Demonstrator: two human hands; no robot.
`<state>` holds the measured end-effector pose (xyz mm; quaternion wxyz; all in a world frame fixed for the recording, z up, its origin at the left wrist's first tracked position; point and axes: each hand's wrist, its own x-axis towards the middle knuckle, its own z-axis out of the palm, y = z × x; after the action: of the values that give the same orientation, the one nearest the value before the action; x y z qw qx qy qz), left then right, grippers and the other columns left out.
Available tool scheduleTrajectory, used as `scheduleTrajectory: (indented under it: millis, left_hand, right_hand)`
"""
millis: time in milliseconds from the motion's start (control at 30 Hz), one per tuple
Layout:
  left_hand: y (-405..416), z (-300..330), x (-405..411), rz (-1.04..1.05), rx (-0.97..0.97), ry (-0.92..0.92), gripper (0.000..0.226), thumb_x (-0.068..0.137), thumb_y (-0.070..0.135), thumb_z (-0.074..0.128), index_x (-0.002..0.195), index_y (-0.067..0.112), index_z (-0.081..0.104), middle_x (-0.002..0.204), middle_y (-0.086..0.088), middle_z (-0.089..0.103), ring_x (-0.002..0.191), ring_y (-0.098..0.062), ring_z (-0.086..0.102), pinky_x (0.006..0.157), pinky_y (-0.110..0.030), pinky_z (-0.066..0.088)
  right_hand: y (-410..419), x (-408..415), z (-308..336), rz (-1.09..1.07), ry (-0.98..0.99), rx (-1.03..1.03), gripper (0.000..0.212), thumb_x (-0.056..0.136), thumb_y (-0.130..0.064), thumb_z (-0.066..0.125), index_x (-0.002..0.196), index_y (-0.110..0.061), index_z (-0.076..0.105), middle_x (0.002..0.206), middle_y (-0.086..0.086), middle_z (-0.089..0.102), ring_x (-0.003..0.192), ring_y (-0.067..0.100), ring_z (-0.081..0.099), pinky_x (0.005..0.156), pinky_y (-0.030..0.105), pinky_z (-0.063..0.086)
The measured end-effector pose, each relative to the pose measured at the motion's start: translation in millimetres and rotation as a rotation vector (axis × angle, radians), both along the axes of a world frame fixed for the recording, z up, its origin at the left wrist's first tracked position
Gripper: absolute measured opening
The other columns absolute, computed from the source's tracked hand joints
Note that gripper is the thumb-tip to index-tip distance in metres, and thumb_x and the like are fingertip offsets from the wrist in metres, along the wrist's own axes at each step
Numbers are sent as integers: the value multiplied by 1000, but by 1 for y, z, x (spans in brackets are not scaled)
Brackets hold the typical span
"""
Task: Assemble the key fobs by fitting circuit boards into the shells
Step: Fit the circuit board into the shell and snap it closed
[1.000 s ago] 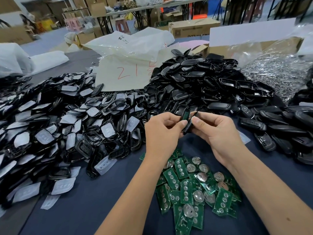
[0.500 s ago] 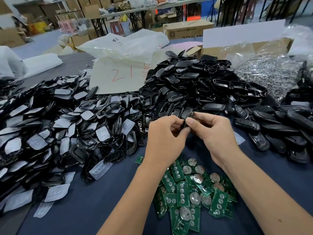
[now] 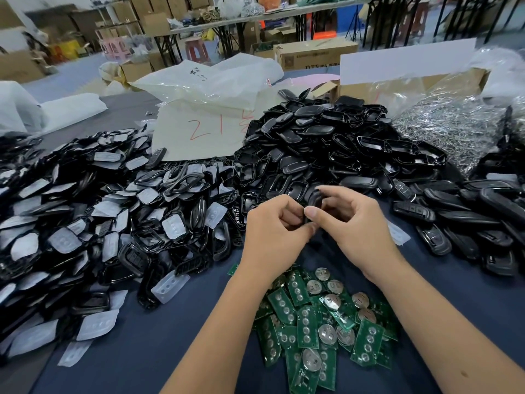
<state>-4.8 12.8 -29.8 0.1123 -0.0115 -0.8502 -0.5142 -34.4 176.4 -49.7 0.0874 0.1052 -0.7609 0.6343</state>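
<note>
My left hand [image 3: 272,234] and my right hand [image 3: 355,226] meet over the dark blue table, both pinching one black key fob shell [image 3: 314,199] held upright between the fingertips. The circuit board seen in it earlier is hidden by the fingers. Below my wrists lies a heap of green circuit boards [image 3: 321,322] with round silver battery clips. Behind my hands rises a pile of empty black shells [image 3: 326,143].
A wide pile of black frames with translucent rubber button pads [image 3: 93,223] covers the left. Closed black fobs [image 3: 460,220] lie at the right. A bag of silver metal parts [image 3: 454,129], cardboard boxes and white plastic bags stand at the back.
The green board visible between my fingers a second ago has gone out of sight inside the shell. Both hands have closed tighter on the shell.
</note>
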Motion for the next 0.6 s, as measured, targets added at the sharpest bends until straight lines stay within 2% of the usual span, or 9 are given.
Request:
scheduleTrajectory:
  millis: [67,167,267,333,400,467,533,600]
  left_hand:
    - [-4,5,1,-87,240,-138,21,84,12,83,98,19,70,67,0,69,69,-24,75,72,-43,65]
    - [-15,11,0,-187,439,-277,20,91,4,77,108,13,75,75,-6,67,68,-21,71,69,-30,61]
    - [-25,15,0,-244,493,-337,14,96,5,70,108,7,77,85,-10,73,68,-18,69,64,-22,56]
    - [-29,16,-1,-242,502,-357,14,98,8,68,107,3,77,89,-12,75,68,-17,68,63,-21,56]
    - [-31,16,-1,-229,501,-359,14,99,11,66,104,4,78,89,-13,76,69,-19,69,63,-21,56]
    - [-31,15,-1,-215,526,-355,16,101,13,65,101,8,79,89,-15,77,70,-20,72,62,-21,56]
    - [-29,15,-1,-208,584,-356,18,102,15,63,102,9,79,92,-17,77,72,-21,73,62,-21,58]
    - [-27,15,-2,-207,665,-359,19,102,17,62,105,9,79,99,-17,77,76,-22,73,64,-22,59]
  right_hand:
    - [6,-2,4,134,-29,10,48,88,-33,83,131,-44,66,114,-14,72,98,8,73,84,24,59]
    - [15,-2,10,341,-36,-13,62,93,-16,79,142,-46,59,131,-10,68,92,11,70,81,33,60]
    - [19,-2,12,420,-31,30,64,88,-11,83,139,-42,63,120,5,74,98,20,71,97,41,59]
    - [18,-1,11,411,-10,75,58,84,-10,86,134,-36,69,118,-2,76,106,18,74,100,41,58]
    - [17,0,11,397,2,94,51,83,-10,87,127,-33,73,113,-8,78,106,14,75,96,35,59]
    - [16,0,9,373,-5,97,46,83,-13,87,122,-33,75,105,-8,80,95,14,77,86,33,62]
    - [14,0,6,336,-16,77,42,82,-15,88,119,-34,77,97,-3,81,79,22,77,73,35,63]
    - [13,-1,5,311,-8,39,40,83,-13,87,116,-32,78,94,1,80,72,29,75,66,35,62]
